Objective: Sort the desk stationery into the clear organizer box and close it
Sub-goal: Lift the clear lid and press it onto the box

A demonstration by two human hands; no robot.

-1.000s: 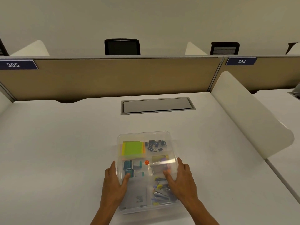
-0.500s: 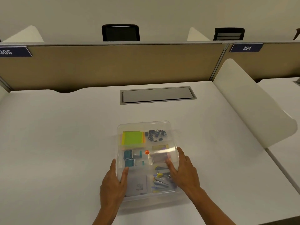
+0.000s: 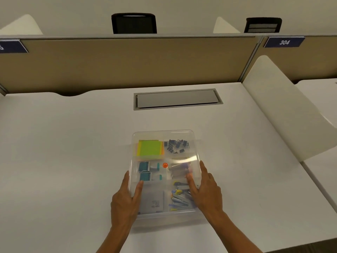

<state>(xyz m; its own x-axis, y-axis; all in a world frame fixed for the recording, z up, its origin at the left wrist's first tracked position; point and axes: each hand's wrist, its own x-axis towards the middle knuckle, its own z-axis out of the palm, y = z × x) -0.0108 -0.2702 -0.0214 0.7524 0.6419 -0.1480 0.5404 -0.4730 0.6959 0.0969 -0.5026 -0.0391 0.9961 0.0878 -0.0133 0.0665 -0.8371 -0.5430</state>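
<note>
Now both hands, left hand (image 3: pixel 125 201) and right hand (image 3: pixel 206 189), press flat with straight fingers on the clear plastic organizer box (image 3: pixel 164 133); a blue partition label (image 3: pixel 284 42) reads "304".

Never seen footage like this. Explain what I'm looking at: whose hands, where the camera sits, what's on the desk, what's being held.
There is no machine here: a person wears a camera on their head, so the view looks forward and down at their own two hands. On the white desk sits a clear organizer box with its lid on. Through it you can see green sticky notes, black binder clips, teal items and other small stationery. The left hand and the right hand lie on the box's two sides with straight fingers, thumbs on the lid. Nothing is lifted. Behind are a partition and two chairs.
</note>
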